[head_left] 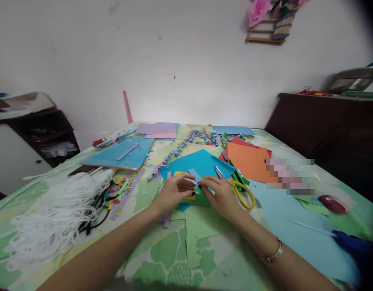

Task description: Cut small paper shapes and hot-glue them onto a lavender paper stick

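Near the table's middle, my left hand and my right hand meet over blue, yellow and green paper. Between their fingertips is a small light-blue paper piece; both hands are closed around its ends in a pinch. A light-blue strip lies just behind the fingers on a bright blue sheet. Yellow-handled scissors lie right beside my right hand, with their blades pointing away to the left. Under and in front of the hands is light green paper.
White cord is heaped at the left, beside coloured scraps. A wrapped blue pack lies behind it. A chain of curled paper crosses the back. Orange paper and a pale blue sheet are on the right.
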A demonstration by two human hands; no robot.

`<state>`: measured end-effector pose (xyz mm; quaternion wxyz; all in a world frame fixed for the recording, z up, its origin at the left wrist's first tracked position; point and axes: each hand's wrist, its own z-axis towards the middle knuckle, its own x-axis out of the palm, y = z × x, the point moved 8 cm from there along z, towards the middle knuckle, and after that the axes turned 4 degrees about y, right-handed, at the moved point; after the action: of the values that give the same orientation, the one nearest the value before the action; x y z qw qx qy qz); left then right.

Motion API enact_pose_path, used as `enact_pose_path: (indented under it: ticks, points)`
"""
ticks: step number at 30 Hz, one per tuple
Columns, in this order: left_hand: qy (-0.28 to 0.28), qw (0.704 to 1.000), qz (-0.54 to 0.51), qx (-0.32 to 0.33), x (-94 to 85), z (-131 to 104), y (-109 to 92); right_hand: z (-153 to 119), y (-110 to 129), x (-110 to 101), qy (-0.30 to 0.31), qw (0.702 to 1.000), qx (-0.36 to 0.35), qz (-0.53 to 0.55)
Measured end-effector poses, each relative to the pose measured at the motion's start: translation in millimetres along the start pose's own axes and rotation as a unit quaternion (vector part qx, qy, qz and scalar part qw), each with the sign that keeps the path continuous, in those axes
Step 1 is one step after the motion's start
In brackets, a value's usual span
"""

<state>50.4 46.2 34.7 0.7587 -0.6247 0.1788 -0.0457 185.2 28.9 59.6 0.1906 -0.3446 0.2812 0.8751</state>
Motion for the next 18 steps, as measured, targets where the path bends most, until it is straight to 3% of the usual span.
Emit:
enact_pose_path:
  ticks: [4,7,11,14,18]
  points:
    - [-0.056,0.997,-0.015,0.050,-5.0,-6,-11,-2,19,-4,-0.018,0.996,-0.018,0.088]
    - [-0.079,0.995,-0.021,0.059,-8.5,-10,-17,-1,9,-8,-0.045,0.981,0.065,0.176]
    - [-0.098,0.994,-0.032,0.024,-7.7,-12,-11,-4,-14,2,-0.046,0.919,0.188,0.343]
    - [-0.102,0.993,-0.055,-0.011,-5.7,-11,-3,-7,-21,11,-0.033,0.887,0.227,0.402]
    - [-0.090,0.992,-0.081,-0.020,-1.5,-9,0,-9,-21,14,-0.018,0.877,0.250,0.411]
